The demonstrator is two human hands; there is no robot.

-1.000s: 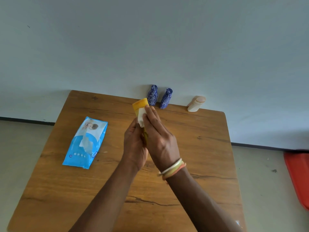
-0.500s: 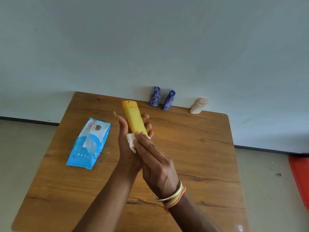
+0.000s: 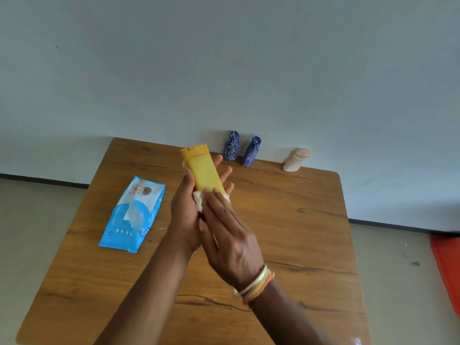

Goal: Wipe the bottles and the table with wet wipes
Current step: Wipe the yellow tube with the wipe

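Overhead, left hand (image 3: pixel 185 215) grasps yellow bottle (image 3: pixel 202 174); right hand (image 3: pixel 230 241) presses wipe (image 3: pixel 198 198) below.

Single head-worn view, facing forward and down, close over the table (image 3: pixel 286 220), wall beyond

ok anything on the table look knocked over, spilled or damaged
Nothing spilled or knocked over. The two blue bottles and the beige bottle stand at the table's far edge; their lean looks like lens distortion. Only dark cracks mark the wood.
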